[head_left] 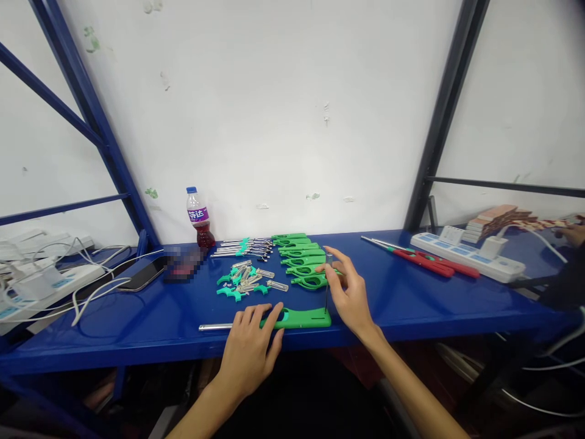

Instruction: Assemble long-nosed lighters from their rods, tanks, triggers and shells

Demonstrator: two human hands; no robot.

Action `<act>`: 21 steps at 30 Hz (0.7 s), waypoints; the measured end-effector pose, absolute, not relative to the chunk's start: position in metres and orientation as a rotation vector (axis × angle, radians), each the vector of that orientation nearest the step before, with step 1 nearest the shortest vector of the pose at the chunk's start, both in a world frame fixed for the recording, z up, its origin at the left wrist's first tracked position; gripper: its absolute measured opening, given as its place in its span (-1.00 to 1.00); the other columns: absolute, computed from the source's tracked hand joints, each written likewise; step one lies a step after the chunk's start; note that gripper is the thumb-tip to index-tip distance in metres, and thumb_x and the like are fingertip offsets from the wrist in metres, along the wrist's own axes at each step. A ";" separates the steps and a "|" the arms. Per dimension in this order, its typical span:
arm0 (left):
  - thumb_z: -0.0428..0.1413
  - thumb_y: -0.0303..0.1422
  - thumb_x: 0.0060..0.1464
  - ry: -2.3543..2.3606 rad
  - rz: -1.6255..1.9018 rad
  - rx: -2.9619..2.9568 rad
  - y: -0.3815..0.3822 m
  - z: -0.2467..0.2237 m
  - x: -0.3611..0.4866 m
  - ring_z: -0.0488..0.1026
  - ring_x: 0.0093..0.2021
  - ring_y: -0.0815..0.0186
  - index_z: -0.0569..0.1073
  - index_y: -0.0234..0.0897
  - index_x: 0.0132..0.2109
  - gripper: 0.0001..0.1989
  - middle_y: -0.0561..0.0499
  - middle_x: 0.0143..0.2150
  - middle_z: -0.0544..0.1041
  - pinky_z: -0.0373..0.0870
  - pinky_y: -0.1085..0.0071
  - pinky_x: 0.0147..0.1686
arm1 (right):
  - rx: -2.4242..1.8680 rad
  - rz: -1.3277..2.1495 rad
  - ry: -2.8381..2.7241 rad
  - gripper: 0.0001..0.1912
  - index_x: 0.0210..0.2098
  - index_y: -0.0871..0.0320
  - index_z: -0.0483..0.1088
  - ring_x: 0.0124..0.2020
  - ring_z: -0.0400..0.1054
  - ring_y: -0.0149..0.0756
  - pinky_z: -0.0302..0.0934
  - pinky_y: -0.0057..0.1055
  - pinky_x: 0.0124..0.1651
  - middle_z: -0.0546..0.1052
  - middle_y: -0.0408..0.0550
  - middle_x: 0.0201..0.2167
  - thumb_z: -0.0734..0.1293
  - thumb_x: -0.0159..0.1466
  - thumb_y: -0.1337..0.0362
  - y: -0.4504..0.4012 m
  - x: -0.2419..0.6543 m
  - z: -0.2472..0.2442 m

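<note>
A green long-nosed lighter (307,319) with a metal tube lies along the front of the blue table. My left hand (253,335) rests over its middle, fingers curled round the body and holding it down. My right hand (350,292) pinches a screwdriver (326,299) upright, its tip at the right end of the lighter's handle. Behind them lie several green lighter casings (299,253) in a column. To their left are metal tubes with teal parts (244,247) and a pile of clear tanks and teal triggers (247,280).
Two red lighters (425,262) lie at the right beside a white power strip (468,256). A drink bottle (198,219) stands at the back left, near a phone (145,273) and cables (86,299). At the far right edge, another person's hand (573,234) shows.
</note>
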State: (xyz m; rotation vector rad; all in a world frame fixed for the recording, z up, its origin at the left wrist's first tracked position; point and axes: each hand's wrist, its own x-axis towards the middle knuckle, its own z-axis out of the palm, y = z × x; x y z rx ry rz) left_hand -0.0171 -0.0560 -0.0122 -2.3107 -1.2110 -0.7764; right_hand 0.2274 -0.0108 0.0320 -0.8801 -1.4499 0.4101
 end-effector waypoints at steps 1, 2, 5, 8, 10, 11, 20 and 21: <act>0.01 -0.33 0.43 -1.209 -0.776 -2.311 -0.056 -0.012 -0.017 0.45 0.02 0.02 0.39 -0.24 0.35 -0.58 -0.17 0.10 0.55 0.36 0.10 -0.05 | -0.879 0.399 -1.454 -0.57 0.31 -0.07 0.37 -0.59 0.18 -0.43 0.16 -0.39 -0.50 0.60 -0.10 -0.20 0.30 0.47 0.10 -0.011 0.227 0.032; 0.01 -0.33 0.43 -1.208 -0.776 -2.312 -0.056 -0.012 -0.017 0.45 0.02 0.02 0.39 -0.24 0.35 -0.58 -0.17 0.10 0.55 0.36 0.10 -0.05 | -0.876 0.385 -1.457 -0.58 0.29 -0.07 0.39 -0.58 0.19 -0.43 0.18 -0.38 -0.48 0.58 -0.11 -0.19 0.33 0.46 0.10 -0.011 0.227 0.032; 0.01 -0.34 0.43 -1.205 -0.777 -2.315 -0.055 -0.011 -0.016 0.45 0.02 0.03 0.39 -0.24 0.35 -0.58 -0.17 0.10 0.55 0.36 0.10 -0.05 | -0.867 0.340 -1.460 -0.59 0.24 -0.08 0.42 -0.56 0.21 -0.43 0.19 -0.36 -0.45 0.54 -0.12 -0.17 0.38 0.43 0.12 -0.011 0.227 0.031; 0.01 -0.34 0.44 -1.201 -0.780 -2.318 -0.055 -0.011 -0.016 0.44 0.03 0.03 0.38 -0.25 0.36 -0.58 -0.18 0.10 0.54 0.36 0.11 -0.04 | -0.854 0.310 -1.465 -0.63 0.22 -0.09 0.44 -0.55 0.21 -0.42 0.20 -0.36 -0.43 0.51 -0.14 -0.21 0.38 0.44 0.13 -0.012 0.227 0.031; 0.00 -0.34 0.44 -1.196 -0.783 -2.322 -0.055 -0.011 -0.017 0.44 0.03 0.03 0.38 -0.27 0.36 -0.58 -0.18 0.11 0.54 0.35 0.11 -0.04 | -0.842 0.292 -1.465 -0.65 0.21 -0.09 0.45 -0.55 0.21 -0.42 0.19 -0.36 -0.44 0.48 -0.16 -0.24 0.37 0.45 0.14 -0.012 0.228 0.031; 0.00 -0.34 0.45 -1.194 -0.785 -2.324 -0.055 -0.011 -0.017 0.44 0.03 0.03 0.38 -0.27 0.36 -0.58 -0.18 0.11 0.54 0.35 0.10 -0.04 | -0.837 0.281 -1.462 -0.66 0.20 -0.09 0.45 -0.55 0.21 -0.43 0.19 -0.37 -0.44 0.46 -0.16 -0.24 0.37 0.45 0.14 -0.012 0.228 0.031; -0.01 -0.30 0.48 -1.230 -0.833 -2.323 -0.056 -0.011 -0.016 0.45 0.01 0.05 0.39 -0.20 0.38 -0.58 -0.15 0.10 0.56 0.37 0.16 -0.12 | -0.825 0.178 -1.425 -0.61 0.21 -0.10 0.47 -0.59 0.16 -0.52 0.18 -0.40 -0.48 0.48 -0.16 -0.19 0.43 0.41 0.16 -0.008 0.228 0.028; -0.01 -0.30 0.48 -1.239 -0.840 -2.319 -0.056 -0.011 -0.016 0.46 0.01 0.06 0.39 -0.20 0.38 -0.58 -0.15 0.09 0.56 0.37 0.17 -0.13 | -0.824 0.171 -1.421 -0.61 0.22 -0.10 0.47 -0.60 0.15 -0.53 0.17 -0.40 -0.49 0.49 -0.16 -0.17 0.43 0.41 0.16 -0.008 0.228 0.027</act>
